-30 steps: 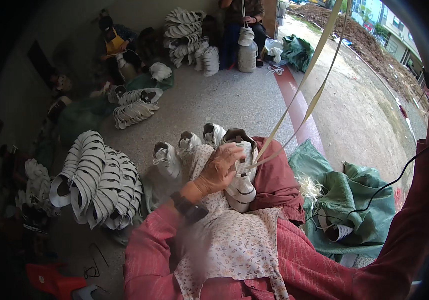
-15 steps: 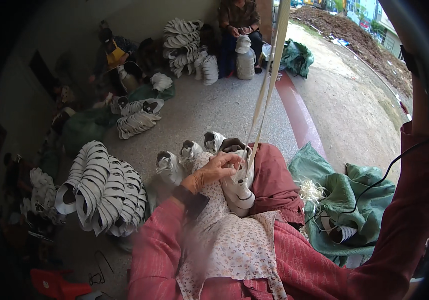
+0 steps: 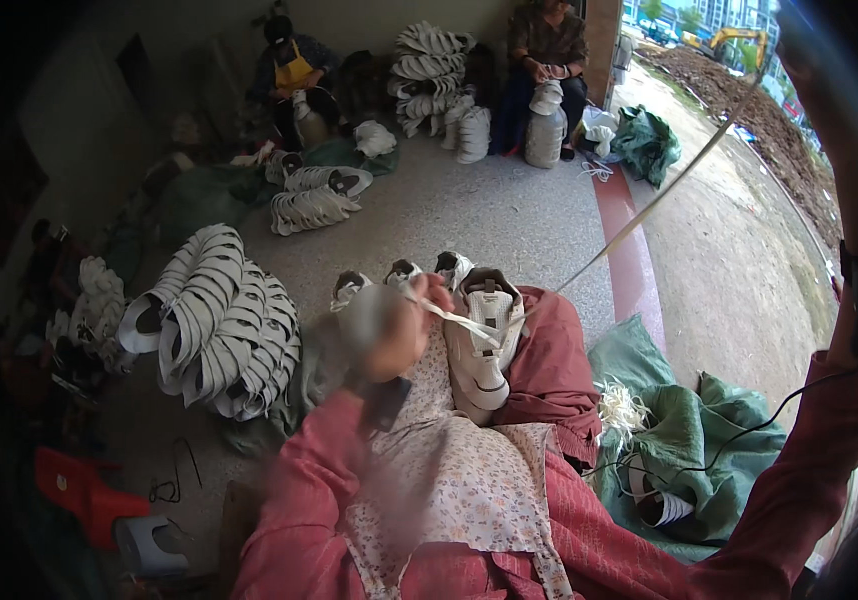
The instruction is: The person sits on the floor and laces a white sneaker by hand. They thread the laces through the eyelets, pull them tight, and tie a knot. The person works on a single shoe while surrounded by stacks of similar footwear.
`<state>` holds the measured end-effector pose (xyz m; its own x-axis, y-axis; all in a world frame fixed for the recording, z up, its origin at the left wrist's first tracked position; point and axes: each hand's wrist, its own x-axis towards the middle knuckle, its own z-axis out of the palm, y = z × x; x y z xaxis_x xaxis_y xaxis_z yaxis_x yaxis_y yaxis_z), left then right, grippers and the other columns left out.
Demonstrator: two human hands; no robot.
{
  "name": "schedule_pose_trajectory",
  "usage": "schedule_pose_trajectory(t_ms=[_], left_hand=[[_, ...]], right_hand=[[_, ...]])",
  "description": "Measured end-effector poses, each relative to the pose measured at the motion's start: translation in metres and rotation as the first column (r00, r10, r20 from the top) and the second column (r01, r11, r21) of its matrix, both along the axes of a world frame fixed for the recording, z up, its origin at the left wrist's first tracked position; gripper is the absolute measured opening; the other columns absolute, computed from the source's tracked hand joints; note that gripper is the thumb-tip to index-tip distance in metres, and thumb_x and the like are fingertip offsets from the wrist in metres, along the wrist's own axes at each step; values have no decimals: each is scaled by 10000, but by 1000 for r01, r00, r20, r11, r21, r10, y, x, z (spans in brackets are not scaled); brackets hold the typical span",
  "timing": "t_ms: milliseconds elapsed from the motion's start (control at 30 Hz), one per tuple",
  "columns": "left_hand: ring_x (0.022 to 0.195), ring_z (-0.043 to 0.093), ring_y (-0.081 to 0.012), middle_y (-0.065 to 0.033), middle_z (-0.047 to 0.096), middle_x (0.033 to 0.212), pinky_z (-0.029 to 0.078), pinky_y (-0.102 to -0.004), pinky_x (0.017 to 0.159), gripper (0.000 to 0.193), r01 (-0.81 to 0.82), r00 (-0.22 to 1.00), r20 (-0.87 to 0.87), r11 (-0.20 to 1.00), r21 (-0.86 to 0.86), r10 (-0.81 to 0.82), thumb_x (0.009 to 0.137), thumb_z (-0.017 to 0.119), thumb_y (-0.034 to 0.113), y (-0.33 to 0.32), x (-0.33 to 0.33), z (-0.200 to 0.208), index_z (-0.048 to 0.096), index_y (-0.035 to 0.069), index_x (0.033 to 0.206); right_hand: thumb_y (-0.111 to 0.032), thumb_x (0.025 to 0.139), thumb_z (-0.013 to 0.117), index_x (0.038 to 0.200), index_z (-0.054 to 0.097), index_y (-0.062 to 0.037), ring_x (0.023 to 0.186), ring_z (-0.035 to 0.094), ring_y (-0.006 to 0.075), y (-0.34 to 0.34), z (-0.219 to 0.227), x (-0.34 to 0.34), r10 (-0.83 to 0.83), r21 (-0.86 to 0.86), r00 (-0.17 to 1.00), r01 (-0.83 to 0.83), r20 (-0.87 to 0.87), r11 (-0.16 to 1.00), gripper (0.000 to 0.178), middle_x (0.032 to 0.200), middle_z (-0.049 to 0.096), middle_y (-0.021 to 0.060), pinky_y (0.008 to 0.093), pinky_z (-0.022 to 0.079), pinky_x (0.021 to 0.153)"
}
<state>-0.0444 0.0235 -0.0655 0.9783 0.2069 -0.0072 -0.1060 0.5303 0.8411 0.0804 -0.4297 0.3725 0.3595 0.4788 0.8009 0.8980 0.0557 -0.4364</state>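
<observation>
One white shoe (image 3: 467, 362) between floral apron (image 3: 449, 490) and red trouser leg (image 3: 556, 365), toe toward wearer | left hand (image 3: 404, 338): short lace strand (image 3: 467, 323) pinched, pulled out leftward | right hand (image 3: 842, 145): raised, dark, long lace strand (image 3: 609, 245) leading up toward it; grip cannot be told | three shoes (image 3: 453, 267) just beyond

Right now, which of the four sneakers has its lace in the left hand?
The nearest sneaker, beside the red trouser leg: only its lace runs to the left hand; three sneakers stand beyond.
</observation>
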Motion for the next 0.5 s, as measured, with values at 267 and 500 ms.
schedule_pose_trajectory(t_ms=[267, 500], left_hand=[[640, 518, -157, -12, 558, 734, 414, -297, 585, 306, -125, 992, -29, 950, -287, 122, 1050, 488, 360, 157, -79, 11, 616, 85, 1087], [593, 419, -109, 24, 417, 675, 378, -283, 580, 250, -37, 999, -25, 998, -49, 35, 1052, 501, 304, 185, -129, 48, 571, 71, 1110]], right_hand=[[-109, 1076, 432, 1379, 488, 57, 748, 419, 55, -225, -144, 87, -766, -165, 640, 763, 56, 625, 350, 969, 530, -35, 181, 403, 691], [15, 1016, 423, 1171, 548, 86, 622, 361, 135, -300, -213, 93, 481, 736, 590, 324, -648, 594, 211, 851, 539, 58, 244, 365, 574]])
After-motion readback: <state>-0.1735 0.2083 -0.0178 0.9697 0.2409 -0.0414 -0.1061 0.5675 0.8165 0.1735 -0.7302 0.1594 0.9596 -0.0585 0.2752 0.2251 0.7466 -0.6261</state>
